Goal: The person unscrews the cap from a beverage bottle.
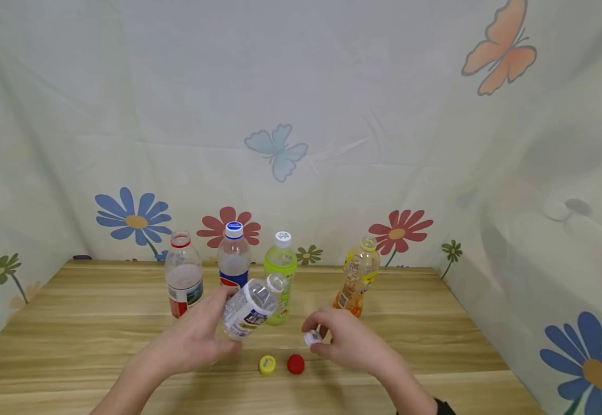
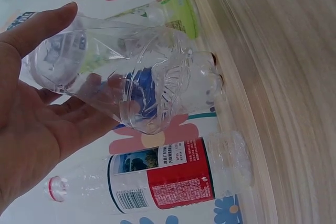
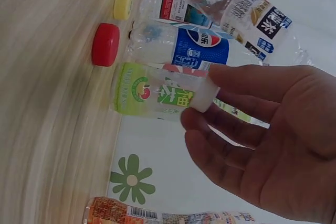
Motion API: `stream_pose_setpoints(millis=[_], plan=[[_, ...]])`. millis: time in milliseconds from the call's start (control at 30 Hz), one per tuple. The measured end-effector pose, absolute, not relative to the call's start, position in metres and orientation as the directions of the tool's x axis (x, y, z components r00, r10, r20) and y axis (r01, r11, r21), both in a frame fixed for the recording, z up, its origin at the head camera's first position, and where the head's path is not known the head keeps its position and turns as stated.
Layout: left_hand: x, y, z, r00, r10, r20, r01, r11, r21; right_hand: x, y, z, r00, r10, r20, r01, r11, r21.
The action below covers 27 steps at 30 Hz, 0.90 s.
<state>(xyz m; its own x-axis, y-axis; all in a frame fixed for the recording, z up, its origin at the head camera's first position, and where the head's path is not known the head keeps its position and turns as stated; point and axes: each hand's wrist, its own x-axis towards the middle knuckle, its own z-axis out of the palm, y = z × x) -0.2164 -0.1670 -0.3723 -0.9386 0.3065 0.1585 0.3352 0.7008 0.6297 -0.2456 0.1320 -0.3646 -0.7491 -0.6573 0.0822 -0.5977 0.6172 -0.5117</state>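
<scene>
The right hand (image 1: 343, 340) pinches a white cap (image 1: 313, 338); the left hand (image 1: 199, 340) grips a tilted clear bottle (image 1: 251, 308), cap and neck apart. Between the hands lie a yellow cap (image 1: 267, 365) and a red cap (image 1: 296, 363). Beyond the right hand stands an uncapped orange-labelled bottle (image 1: 354, 282). The step looks like capping or uncapping — which, I can't tell. Next probably calls for steadying the bottle — then squaring cap to neck, or setting it beside the others.
</scene>
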Motion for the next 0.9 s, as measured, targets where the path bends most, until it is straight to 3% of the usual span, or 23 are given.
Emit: stream_pose_setpoints(millis=[167, 533, 900], plan=[[-0.217, -0.167, -0.372, -0.937, 0.307, 0.166, 0.339, 0.693, 0.636, -0.246, 0.132, -0.369, -0.737, -0.676, 0.008, -0.613, 0.664, -0.428], [-0.217, -0.167, -0.372, -0.936, 0.308, 0.172, 0.346, 0.706, 0.618, -0.251, 0.130, -0.385, -0.735, -0.671, -0.102, -0.594, 0.708, -0.381], [-0.215, -0.165, -0.371, -0.939, 0.298, 0.172, 0.340, 0.738, 0.583, -0.254, 0.127, -0.402, -0.730, -0.673, -0.117, -0.615, 0.722, -0.318]])
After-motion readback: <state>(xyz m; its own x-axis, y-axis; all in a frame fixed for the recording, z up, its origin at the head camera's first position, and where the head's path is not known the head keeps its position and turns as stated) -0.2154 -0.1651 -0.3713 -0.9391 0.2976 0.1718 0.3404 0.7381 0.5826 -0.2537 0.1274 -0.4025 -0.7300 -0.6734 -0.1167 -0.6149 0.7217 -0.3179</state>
